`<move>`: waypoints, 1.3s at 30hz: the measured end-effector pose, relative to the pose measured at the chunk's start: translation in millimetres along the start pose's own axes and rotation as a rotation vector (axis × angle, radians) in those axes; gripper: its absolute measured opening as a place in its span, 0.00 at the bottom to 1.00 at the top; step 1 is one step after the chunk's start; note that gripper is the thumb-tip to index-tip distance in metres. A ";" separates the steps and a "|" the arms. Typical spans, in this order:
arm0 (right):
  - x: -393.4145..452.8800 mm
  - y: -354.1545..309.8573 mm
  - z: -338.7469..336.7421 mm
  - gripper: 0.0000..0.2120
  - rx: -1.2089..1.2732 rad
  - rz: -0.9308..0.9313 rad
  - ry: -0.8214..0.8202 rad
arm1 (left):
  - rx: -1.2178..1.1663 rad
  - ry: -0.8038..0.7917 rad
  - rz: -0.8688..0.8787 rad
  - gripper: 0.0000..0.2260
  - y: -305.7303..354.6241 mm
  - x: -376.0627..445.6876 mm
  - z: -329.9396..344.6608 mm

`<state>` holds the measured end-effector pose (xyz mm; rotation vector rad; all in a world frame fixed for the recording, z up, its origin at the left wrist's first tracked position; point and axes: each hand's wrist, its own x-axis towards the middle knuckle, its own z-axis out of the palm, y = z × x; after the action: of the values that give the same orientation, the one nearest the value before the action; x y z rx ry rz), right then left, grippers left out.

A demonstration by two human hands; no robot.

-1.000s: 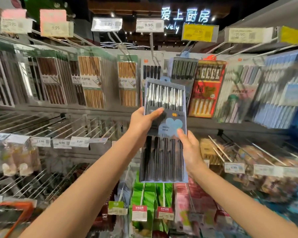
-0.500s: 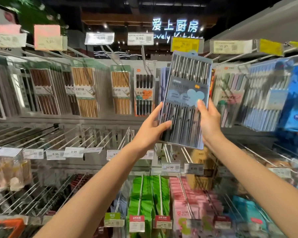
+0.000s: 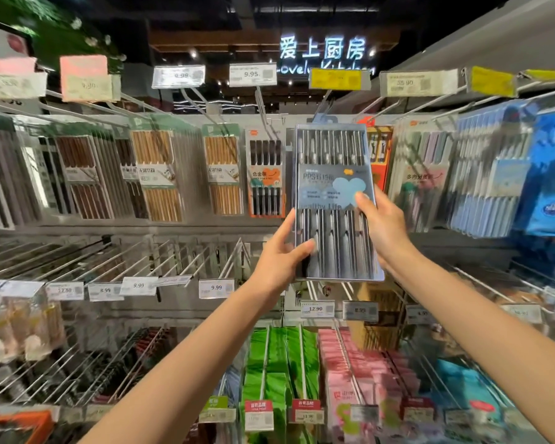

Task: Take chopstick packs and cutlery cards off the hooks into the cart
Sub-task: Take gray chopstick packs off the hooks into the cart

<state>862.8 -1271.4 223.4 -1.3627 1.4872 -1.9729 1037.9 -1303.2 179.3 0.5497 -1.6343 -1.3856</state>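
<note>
Both hands, left hand (image 3: 281, 256) and right hand (image 3: 383, 229), grip one grey chopstick pack (image 3: 334, 203) raised at the top hooks (image 3: 263, 107), apparently unhooked; many hanging packs (image 3: 225, 168) remain, cart unseen.

two hands (image 3: 277, 254), one held chopstick pack (image 3: 334, 200)

A wall rack of wire hooks (image 3: 186, 261) carries the goods. On its top row hang bamboo chopstick packs (image 3: 221, 169), a dark orange-trimmed pack (image 3: 266, 174) and pale blue packs (image 3: 491, 187); lower hooks hold green packets (image 3: 279, 363) and pink packets (image 3: 343, 373) behind price tags (image 3: 216, 287).
</note>
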 end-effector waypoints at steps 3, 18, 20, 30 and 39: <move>1.6 1.2 0.6 0.21 0.000 -0.005 0.036 | 0.022 0.021 0.016 0.31 3.3 2.9 1.9; 56.8 -17.4 9.9 0.24 -0.046 0.133 0.001 | 0.029 0.121 -0.054 0.29 32.1 47.0 1.3; 71.0 -17.8 16.4 0.23 -0.040 0.159 0.009 | 0.042 0.134 -0.111 0.29 36.7 55.6 -0.5; 103.1 37.2 42.6 0.23 -0.225 0.261 0.020 | 0.138 0.169 -0.388 0.24 15.0 27.7 -41.5; 47.6 115.4 83.9 0.18 -0.285 0.470 0.105 | -0.537 0.492 -0.390 0.12 -15.3 -54.2 -107.3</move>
<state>876.5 -1400.1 146.8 -0.8974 1.9815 -1.5989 1152.0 -1322.3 143.3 0.8288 -0.7424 -1.7190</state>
